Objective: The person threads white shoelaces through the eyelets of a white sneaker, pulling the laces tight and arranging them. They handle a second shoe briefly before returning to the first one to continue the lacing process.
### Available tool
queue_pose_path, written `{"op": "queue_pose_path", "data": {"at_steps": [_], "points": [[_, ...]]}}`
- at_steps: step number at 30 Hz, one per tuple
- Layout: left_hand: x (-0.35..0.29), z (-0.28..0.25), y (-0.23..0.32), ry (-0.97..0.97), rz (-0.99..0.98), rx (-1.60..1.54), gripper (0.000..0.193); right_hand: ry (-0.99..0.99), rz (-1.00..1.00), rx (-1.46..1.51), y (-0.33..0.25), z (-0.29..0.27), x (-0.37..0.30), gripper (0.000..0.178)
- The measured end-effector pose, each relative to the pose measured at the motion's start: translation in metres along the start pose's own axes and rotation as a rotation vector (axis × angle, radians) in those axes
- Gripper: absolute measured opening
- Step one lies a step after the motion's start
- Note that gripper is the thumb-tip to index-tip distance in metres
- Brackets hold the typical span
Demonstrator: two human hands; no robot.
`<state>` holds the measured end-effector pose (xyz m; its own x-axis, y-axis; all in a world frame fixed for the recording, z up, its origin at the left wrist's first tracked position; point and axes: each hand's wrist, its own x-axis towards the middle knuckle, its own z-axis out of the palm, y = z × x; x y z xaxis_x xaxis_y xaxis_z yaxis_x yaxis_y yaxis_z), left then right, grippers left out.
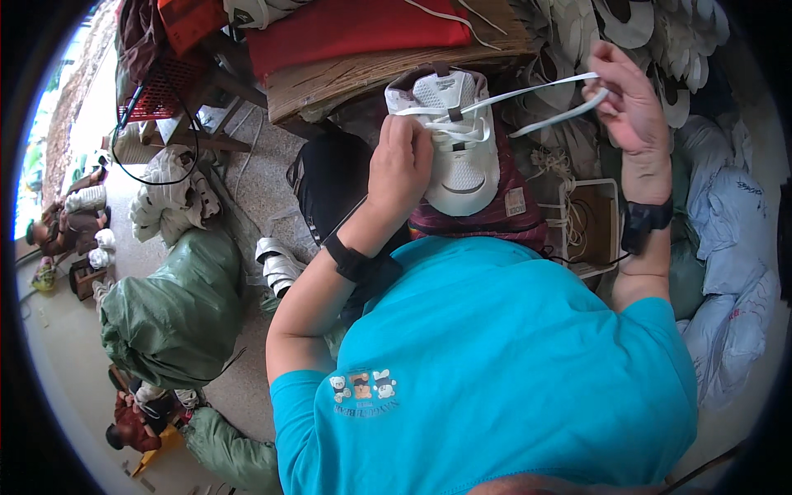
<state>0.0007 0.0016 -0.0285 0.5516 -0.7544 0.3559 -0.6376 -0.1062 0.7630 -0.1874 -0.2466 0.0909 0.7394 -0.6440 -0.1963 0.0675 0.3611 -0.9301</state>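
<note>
A white sneaker (462,169) with a mesh toe lies on my lap by the table edge, its toe toward me. My left hand (402,161) is closed on the shoe's left side, beside the crossed laces; its fingertips are partly hidden. A white shoelace (536,89) runs from the eyelets, pulled out to the right. Up and to the right of the shoe, my right hand (631,103) pinches this lace, and a loose length of it hangs back toward the shoe. Whether a sole is on the shoe does not show.
A wooden table (346,78) with a red cloth (355,37) stands ahead. White shoe uppers (627,25) are piled at the far right, above pale sacks (726,223). A white basket (590,223) holds cords. Green sacks (177,309) lie left; other people (136,421) sit beyond.
</note>
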Motion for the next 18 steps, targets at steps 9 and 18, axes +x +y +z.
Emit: {"op": "queue_pose_path", "data": {"at_steps": [9, 18], "points": [[0.006, -0.024, -0.013, 0.152, -0.147, -0.048, 0.022, -0.019, -0.725, -1.199, 0.05, 0.03, 0.011, 0.022], [0.012, -0.024, -0.016, 0.01, -0.372, -0.535, 0.014, -0.524, -0.333, -1.233, 0.079, 0.064, -0.009, 0.023]]}}
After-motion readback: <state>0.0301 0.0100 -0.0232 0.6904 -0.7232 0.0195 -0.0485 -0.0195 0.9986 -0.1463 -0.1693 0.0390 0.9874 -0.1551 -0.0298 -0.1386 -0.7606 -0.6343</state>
